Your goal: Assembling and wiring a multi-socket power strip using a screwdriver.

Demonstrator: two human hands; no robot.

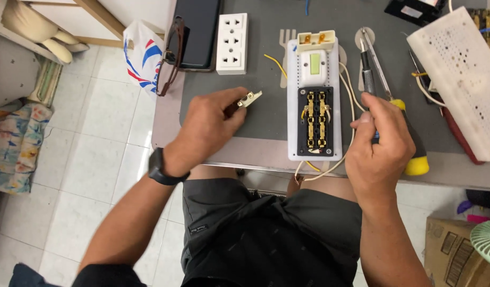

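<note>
Fig.: Head view, wiring board w/ small part in hand.
Left hand [207, 125] pinches a small plug part [250, 99] left of the white board [314, 95]; right hand [380, 143] grips a screwdriver [368, 79]. Best keep part level, tip square to screw.

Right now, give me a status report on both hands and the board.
Left hand pinching small cream part. Right hand gripping screwdriver. White board between them, wires alongside.

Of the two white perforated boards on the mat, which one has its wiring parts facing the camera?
The upright board between the hands: its switch and black socket block with brass contacts show. The larger board at the far right lies tilted, showing only its plain perforated face.
</note>
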